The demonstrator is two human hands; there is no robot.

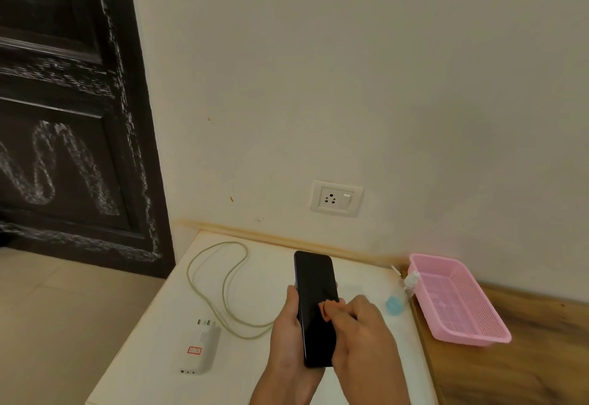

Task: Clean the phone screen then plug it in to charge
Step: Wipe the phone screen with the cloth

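A black phone is held above the white table, screen up and dark. My left hand grips its lower left side from beneath. My right hand pinches a small orange cloth and presses it on the screen's right half. A white charger adapter lies on the table at the left, prongs pointing away. Its pale cable loops across the table behind it. A white wall socket with a switch sits on the wall just above the table's back edge.
A small spray bottle with blue liquid lies at the right edge of the white table. A pink plastic basket stands on the wooden surface to the right. A dark door is at the left.
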